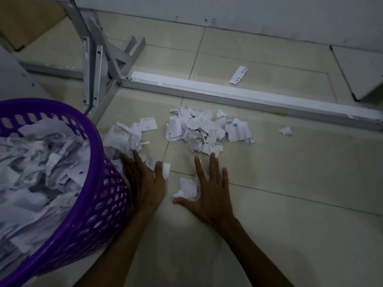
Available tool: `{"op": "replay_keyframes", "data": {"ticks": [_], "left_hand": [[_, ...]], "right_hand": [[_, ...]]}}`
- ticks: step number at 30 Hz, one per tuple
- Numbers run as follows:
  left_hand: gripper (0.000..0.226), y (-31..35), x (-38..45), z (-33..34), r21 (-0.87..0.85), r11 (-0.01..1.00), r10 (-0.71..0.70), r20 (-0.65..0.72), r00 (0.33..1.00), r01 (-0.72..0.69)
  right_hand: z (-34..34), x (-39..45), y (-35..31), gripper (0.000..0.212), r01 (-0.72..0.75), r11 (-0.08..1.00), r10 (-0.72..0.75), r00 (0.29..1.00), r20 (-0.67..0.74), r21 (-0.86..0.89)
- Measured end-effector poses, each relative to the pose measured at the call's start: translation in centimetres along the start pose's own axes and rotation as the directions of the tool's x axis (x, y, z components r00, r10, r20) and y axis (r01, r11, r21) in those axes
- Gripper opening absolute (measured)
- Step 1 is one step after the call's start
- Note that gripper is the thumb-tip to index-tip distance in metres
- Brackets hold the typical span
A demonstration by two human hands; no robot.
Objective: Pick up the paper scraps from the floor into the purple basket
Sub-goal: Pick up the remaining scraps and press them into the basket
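**newbie:** Fingers on the right hand are straight and spread flat on the floor, gripping nothing, correct? Only the head view to go by.

**regular:** Yep, released. The thumb sits just under a crumpled scrap beside the palm, so I'd guess it's set to rake that piece inward. The left hand is flat too, fingers loose, pressed in against the basket side, with a small scrap touching its thumb.

**newbie:** Where's the rest of the paper?

**regular:** Basket's already heaped. On the floor: a pile touching the basket rim, a bigger pile just ahead of the right fingertips, one stray bit off right, and a strip past the metal frame rail. Basket probably sits that close so each scoop is a short trip.
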State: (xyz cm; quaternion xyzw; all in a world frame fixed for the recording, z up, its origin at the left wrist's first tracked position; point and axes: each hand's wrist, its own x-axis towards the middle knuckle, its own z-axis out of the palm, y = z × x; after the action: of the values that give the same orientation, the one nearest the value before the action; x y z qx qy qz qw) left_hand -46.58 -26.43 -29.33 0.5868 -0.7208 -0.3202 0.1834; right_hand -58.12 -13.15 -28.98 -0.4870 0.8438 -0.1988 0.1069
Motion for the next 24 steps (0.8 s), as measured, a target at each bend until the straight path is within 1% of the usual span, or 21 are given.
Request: {"op": "replay_keyframes", "data": {"ticks": [4,6,7,9,10,12,13,15,16,17,18,20,22,24], "left_hand": [[0.069,0.0,-0.6,0.5,0.098,0.986,0.128,0.059,0.990,-0.134],[0.065,0.1,-1.2,0.6,0.161,0.957,0.232,0.083,0.969,-0.243],[0.066,0.2,-1.7,0.8,0.165,0.942,0.276,0.112,0.955,-0.292],[0.066,0.6,-2.9,1.0,0.074,0.928,0.349,0.166,0.922,-0.364],[0.063,0.6,-3.5,1.0,-0.015,0.929,0.367,0.173,0.914,-0.370],[0.054,0.8,-4.2,0.7,-0.206,0.927,0.351,0.178,0.919,-0.314],[0.050,0.8,-4.3,0.4,-0.254,0.918,0.352,0.160,0.922,-0.306],[0.043,0.6,-3.8,-0.2,-0.247,0.908,0.364,0.064,0.929,-0.339],[0.041,0.5,-3.3,-0.4,-0.247,0.909,0.348,0.010,0.937,-0.335],[0.043,0.6,-2.7,-0.5,-0.273,0.912,0.313,-0.014,0.950,-0.305],[0.047,0.7,-2.1,-0.7,-0.311,0.912,0.283,0.000,0.959,-0.269],[0.052,1.1,-0.8,-0.6,-0.356,0.912,0.257,0.116,0.959,-0.202],[0.050,1.7,0.2,-0.5,-0.384,0.912,0.244,0.222,0.944,-0.145],[0.048,2.0,0.5,-0.2,-0.378,0.920,0.212,0.261,0.942,-0.102]], "right_hand": [[-0.2,-0.1,0.2,0.118,0.001,0.998,0.001,0.999,-0.039,0.057],[-0.3,-0.1,0.2,0.104,-0.002,0.998,0.006,0.998,-0.062,0.062],[-0.3,-0.2,0.2,0.097,-0.011,0.997,0.018,0.996,-0.085,0.083],[-0.4,-0.3,0.3,0.087,-0.050,0.984,0.075,0.987,-0.139,0.171],[-0.4,-0.4,0.3,0.086,-0.072,0.973,0.109,0.980,-0.167,0.219],[-0.4,-0.9,0.6,0.088,-0.106,0.949,0.172,0.963,-0.206,0.296],[-0.3,-1.1,0.7,0.091,-0.122,0.940,0.194,0.959,-0.206,0.320],[-0.2,-1.7,0.5,0.105,-0.132,0.944,0.188,0.968,-0.166,0.302],[-0.2,-1.9,0.3,0.112,-0.118,0.955,0.162,0.976,-0.144,0.272],[0.0,-2.0,0.1,0.117,-0.099,0.966,0.133,0.983,-0.128,0.241],[0.1,-2.0,-0.1,0.121,-0.082,0.973,0.111,0.986,-0.123,0.217],[0.3,-1.7,-0.6,0.123,-0.065,0.977,0.093,0.987,-0.131,0.205],[1.4,-1.0,-0.9,0.118,-0.032,0.986,0.057,0.986,-0.155,0.162],[2.6,-0.1,-1.4,0.108,0.002,0.996,0.013,0.985,-0.170,0.085]]}}
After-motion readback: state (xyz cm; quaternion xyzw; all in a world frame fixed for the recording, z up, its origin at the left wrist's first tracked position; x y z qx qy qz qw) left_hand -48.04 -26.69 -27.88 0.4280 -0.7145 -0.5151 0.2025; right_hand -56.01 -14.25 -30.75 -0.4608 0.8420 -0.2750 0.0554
